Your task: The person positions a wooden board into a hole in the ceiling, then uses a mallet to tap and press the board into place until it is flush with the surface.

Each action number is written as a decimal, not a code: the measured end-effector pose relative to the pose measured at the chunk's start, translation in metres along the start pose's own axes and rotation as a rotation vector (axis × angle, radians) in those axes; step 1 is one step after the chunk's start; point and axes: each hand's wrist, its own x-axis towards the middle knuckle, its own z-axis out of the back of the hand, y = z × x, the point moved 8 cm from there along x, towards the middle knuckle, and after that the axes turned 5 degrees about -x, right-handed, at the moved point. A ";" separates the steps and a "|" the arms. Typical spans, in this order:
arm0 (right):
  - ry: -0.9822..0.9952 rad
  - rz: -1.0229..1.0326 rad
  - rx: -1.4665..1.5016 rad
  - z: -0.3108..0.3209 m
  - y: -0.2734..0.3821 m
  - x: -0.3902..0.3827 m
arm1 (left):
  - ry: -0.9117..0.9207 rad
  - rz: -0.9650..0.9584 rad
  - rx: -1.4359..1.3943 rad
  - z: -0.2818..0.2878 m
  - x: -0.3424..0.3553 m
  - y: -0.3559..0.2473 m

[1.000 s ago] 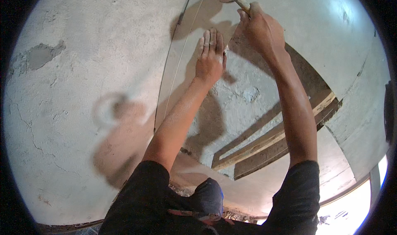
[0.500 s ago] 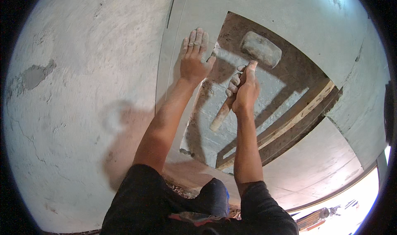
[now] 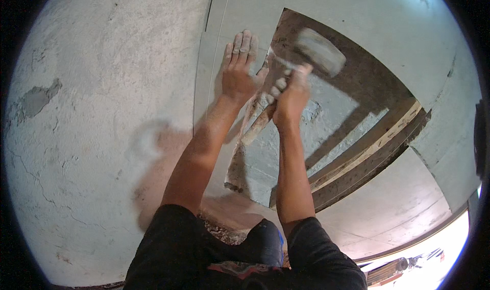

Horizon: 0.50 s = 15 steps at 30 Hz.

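My left hand lies flat on a pale grey tile, fingers together and stretched out, dusted with grey. Its thumb reaches the tile's edge beside a recess. My right hand is wrapped round the wooden handle of a mallet, whose thick, grey-smeared head is blurred by motion. The mallet hangs over the recess, its head toward the far side and its handle end near the tile's edge. Wet-looking grey mortar covers much of the recess.
A wooden strip crosses the right side of the recess. More grey tiles surround it. To the left stands a rough plastered wall with a darker patch. Bright light and clutter show at the lower right.
My right hand and the mallet have moved left, closer to my left hand and the tile's edge. My left hand stays flat in nearly the same place.
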 end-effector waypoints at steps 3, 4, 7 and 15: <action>0.053 -0.124 0.029 -0.003 0.005 -0.009 | 0.028 0.012 0.006 0.005 -0.007 0.003; 0.076 -0.201 0.110 -0.003 0.011 -0.010 | 0.024 0.015 0.007 0.006 -0.005 0.004; 0.000 -0.236 0.241 0.009 0.005 -0.012 | 0.034 0.020 0.044 0.004 -0.005 0.003; 0.007 -0.146 0.170 0.018 0.024 -0.029 | 0.000 0.022 -0.054 -0.006 -0.007 0.000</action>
